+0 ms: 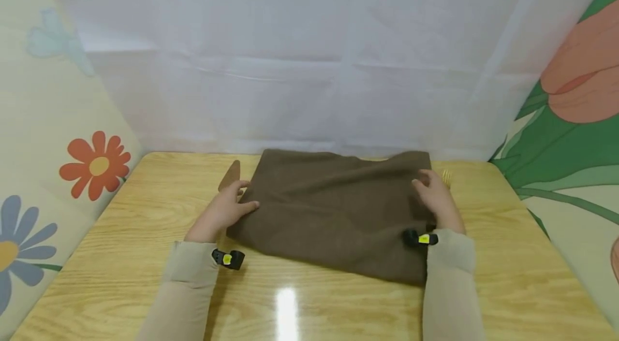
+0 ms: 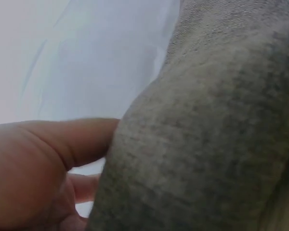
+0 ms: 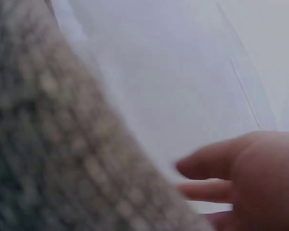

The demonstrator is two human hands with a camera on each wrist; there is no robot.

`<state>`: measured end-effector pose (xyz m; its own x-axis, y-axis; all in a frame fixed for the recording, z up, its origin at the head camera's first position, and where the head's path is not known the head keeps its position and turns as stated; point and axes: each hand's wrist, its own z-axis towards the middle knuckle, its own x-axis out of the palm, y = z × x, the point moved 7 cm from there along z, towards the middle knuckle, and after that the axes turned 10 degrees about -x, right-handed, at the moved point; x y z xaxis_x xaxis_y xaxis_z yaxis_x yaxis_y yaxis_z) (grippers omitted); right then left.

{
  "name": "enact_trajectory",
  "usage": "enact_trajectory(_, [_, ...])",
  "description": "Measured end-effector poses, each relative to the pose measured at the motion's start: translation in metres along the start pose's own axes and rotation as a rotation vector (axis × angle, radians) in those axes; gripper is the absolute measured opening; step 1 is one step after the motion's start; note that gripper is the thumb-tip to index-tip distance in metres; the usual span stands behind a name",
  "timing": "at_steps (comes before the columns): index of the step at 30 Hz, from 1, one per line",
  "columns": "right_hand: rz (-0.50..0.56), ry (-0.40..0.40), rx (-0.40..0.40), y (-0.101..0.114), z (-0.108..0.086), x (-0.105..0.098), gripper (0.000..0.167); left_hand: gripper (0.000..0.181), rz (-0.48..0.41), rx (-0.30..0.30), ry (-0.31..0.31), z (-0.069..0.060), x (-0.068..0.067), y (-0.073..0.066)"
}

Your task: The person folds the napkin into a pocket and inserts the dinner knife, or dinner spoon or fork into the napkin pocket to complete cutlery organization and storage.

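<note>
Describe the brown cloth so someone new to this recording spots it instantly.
On the wood-grain table, before the white backdrop, look between the left hand and the right hand. The brown cloth is the wrinkled, four-sided sheet there, far larger than the small brown piece by the left hand and the gold pronged item by the right.
</note>
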<state>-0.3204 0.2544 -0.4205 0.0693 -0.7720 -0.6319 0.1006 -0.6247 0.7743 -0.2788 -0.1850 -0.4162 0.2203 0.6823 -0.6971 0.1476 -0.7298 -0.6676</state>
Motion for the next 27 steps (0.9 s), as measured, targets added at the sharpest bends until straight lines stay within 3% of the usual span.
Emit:
enact_trajectory(4, [-0.175, 0.169, -0.113, 0.008, -0.001, 0.015, 0.044, 0.061, -0.016, 0.011, 0.06, -0.002, 0.002, 0.0])
enact_trajectory(8, [-0.246, 0.238, -0.174, 0.017, 0.001, 0.025, 0.043, 0.043, -0.033, 0.007, 0.11, -0.004, 0.002, 0.001])
enact_trajectory(11, [-0.27, 0.275, -0.178, 0.019, 0.001, 0.034, 0.047, 0.025, -0.024, 0.005, 0.085, -0.004, -0.002, 0.003])
enact_trajectory(15, [-0.253, 0.329, -0.136, 0.016, 0.002, 0.048, 0.058, 0.021, -0.006, -0.012, 0.02, -0.003, -0.008, 0.006])
enact_trajectory(21, [-0.257, 0.309, -0.125, 0.018, 0.014, 0.055, 0.065, 0.024, 0.025, -0.031, -0.052, 0.0, -0.012, 0.009])
enact_trajectory(27, [-0.266, 0.278, -0.19, 0.014, 0.028, 0.062, 0.066, 0.047, 0.045, -0.021, -0.025, 0.0, -0.007, 0.009])
